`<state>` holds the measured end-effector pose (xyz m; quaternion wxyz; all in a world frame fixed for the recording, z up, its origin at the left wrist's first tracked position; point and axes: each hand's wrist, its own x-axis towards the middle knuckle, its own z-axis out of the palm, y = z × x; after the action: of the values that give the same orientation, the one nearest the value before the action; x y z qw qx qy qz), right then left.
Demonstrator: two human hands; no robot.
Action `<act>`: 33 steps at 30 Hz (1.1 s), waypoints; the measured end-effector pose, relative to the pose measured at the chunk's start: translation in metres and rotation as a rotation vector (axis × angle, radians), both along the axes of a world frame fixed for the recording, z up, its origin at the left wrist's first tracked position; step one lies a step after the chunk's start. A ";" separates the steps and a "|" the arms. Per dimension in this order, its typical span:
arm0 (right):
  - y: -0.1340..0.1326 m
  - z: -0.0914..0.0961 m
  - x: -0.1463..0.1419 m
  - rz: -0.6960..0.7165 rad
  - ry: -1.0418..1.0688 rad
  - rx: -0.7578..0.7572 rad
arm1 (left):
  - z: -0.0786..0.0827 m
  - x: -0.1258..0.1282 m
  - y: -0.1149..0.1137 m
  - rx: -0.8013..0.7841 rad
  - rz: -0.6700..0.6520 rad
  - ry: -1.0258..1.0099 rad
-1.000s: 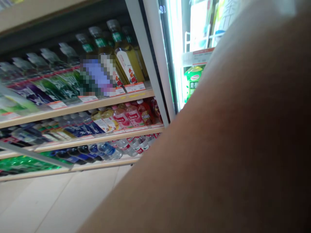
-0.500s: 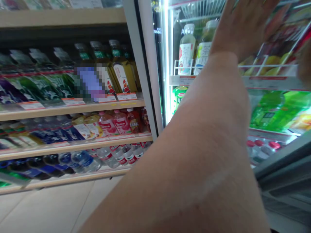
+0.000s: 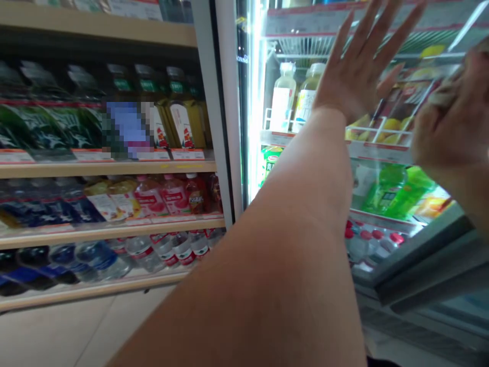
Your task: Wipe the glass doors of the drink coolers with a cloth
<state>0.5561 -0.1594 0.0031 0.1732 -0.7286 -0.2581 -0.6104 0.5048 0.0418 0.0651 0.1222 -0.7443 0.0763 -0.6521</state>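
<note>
My left hand is raised with its fingers spread wide, flat against the glass door of a lit drinks fridge. The left forearm runs from the bottom of the picture up to it. My right hand is at the right edge, also up at the glass, fingers curled round a crumpled greyish cloth. Behind the glass stand two pale bottles on a wire shelf, green bottles below them, and red-capped bottles lower still.
To the left are open wooden shelves packed with bottled drinks and price tags in three rows. A grey upright post divides the shelves from the fridge. Pale floor tiles lie below the shelves.
My left arm has stretched away from the camera, so the spread hand now shows on the glass. My right hand with the cloth has come into view at the right.
</note>
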 end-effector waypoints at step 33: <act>0.011 -0.030 -0.214 0.447 0.963 -1.083 | 0.008 -0.004 0.019 -0.070 -0.342 0.247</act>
<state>0.3421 -0.1486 -0.0264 0.0042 -0.8281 -0.5594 0.0367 0.5007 0.0610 0.0732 -0.0264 -0.7986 0.1929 -0.5695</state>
